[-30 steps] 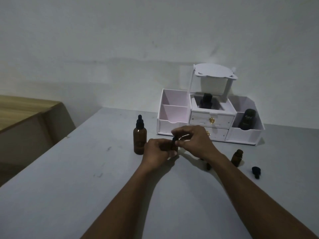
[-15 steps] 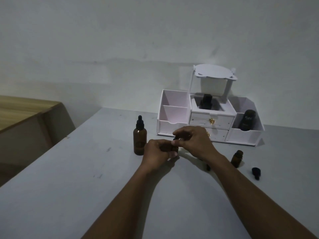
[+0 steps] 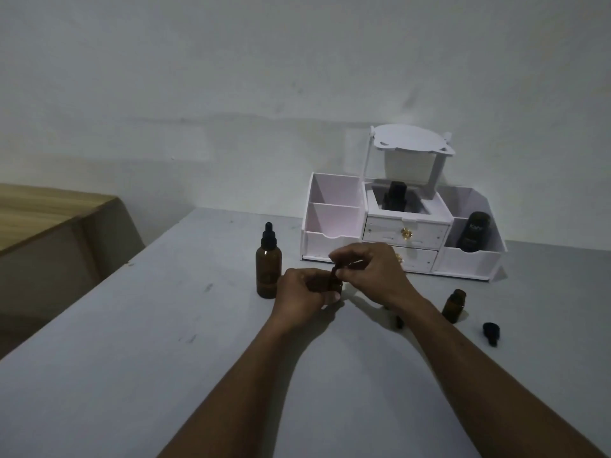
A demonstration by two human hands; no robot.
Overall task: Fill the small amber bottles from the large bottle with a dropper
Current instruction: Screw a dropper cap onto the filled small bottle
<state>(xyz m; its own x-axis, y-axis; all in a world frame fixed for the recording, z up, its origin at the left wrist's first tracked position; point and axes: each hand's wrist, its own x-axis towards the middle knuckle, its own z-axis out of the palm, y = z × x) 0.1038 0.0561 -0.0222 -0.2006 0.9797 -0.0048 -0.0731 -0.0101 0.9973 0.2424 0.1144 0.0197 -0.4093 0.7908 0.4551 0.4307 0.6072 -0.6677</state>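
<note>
Both forearms reach forward over the grey table (image 3: pixel 165 358). Left hand (image 3: pixel 302 297) is wrapped around a small amber bottle (image 3: pixel 334 285); right hand (image 3: pixel 373 272) pinches its black cap (image 3: pixel 334 270). Large bottle (image 3: pixel 268 267) stands just left.

The flat grey table (image 3: pixel 132 375) carried a tall amber glass dropper bottle (image 3: pixel 268 264) standing upright at the left, a white compartmented plastic organiser (image 3: pixel 396 226) against the far wall, and, to the right, a small open amber bottle (image 3: pixel 454 305) beside a loose black cap (image 3: pixel 490 332).
</note>
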